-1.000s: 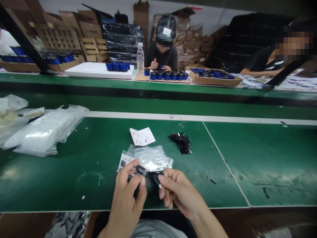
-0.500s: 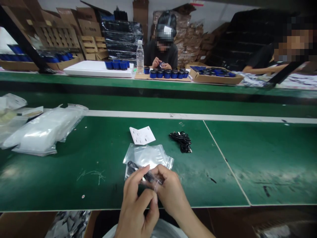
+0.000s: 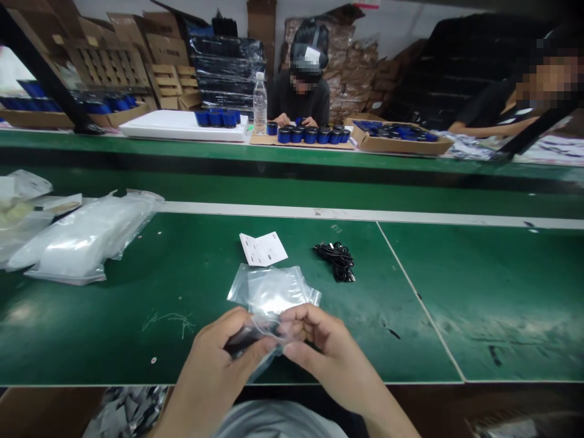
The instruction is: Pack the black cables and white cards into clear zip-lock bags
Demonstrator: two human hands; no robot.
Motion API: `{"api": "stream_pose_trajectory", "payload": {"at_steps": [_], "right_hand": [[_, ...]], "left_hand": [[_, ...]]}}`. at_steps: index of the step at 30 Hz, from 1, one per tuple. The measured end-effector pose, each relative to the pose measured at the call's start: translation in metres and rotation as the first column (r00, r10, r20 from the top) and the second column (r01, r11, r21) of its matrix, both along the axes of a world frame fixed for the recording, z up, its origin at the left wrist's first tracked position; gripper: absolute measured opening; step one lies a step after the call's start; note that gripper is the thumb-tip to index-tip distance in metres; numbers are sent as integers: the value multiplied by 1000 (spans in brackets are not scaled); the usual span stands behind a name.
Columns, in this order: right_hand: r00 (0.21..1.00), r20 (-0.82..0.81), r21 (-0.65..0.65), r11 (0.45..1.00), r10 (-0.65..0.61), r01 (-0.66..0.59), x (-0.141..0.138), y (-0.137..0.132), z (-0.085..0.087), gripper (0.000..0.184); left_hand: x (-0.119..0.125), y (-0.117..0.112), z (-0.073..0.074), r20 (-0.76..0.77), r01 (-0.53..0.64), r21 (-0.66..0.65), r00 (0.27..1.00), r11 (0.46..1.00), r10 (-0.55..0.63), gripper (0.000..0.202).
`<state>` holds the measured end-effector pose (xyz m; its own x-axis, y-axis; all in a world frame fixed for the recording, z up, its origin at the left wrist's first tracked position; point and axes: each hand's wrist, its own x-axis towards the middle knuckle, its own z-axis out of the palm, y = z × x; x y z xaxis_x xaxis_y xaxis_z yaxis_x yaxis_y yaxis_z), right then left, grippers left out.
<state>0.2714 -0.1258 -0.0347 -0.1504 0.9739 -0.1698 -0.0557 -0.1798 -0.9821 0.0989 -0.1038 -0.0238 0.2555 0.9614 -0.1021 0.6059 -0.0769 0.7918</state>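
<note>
Both my hands meet low in the middle of the green workbench (image 3: pixel 137 322). My left hand (image 3: pixel 219 353) grips a black cable (image 3: pixel 241 342) at the mouth of a small clear plastic bag (image 3: pixel 263 359). My right hand (image 3: pixel 322 337) pinches the upper edge of that bag. Just beyond my hands lies a crumpled clear zip bag (image 3: pixel 274 289). Further out are a white printed card (image 3: pixel 263 249) and a coiled bundle of black cables (image 3: pixel 335 261). How far the cable sits inside the bag is hidden by my fingers.
A pile of clear plastic bags (image 3: pixel 86 237) lies at the bench's left side. Across a raised green shelf, a co-worker (image 3: pixel 298 91) sits behind rows of blue-topped cylinders (image 3: pixel 310 135). Cardboard boxes and shrink-wrapped stacks fill the background. Another person (image 3: pixel 497 109) sits at the right.
My hands have come closer together and now hold a small clear bag around the cable's end. The bent black cable seen earlier is mostly hidden, and the bag on the bench lies unheld.
</note>
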Motion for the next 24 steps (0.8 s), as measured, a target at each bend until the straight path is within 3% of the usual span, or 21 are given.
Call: {"api": "stream_pose_trajectory", "payload": {"at_steps": [2,4,7,12,20,22,24], "right_hand": [[994,103,34,999,-27,23,0,-2,-1,10],[984,168,80,996,-58,46,1,-3,-1,19],[977,199,154,987,-81,51,1,-2,1,21],[971,223,216,976,-80,30,5,-1,7,21],[968,233,243,970,-87,28,3,0,3,18],[973,208,231,972,-101,52,-1,0,0,18],[975,170,221,970,-146,107,-6,0,-3,21]], "left_hand": [[3,-3,-2,139,-65,-64,988,996,74,23],[5,-5,-3,273,-102,-122,953,987,132,25],[4,-4,-2,373,-118,-158,912,980,170,27],[3,-3,0,404,-214,-154,877,964,260,23],[8,-7,-2,449,-285,12,858,958,250,20],[7,-5,-6,425,-269,-4,871,963,245,21],[8,-3,-11,382,-173,-18,909,985,167,23]]}}
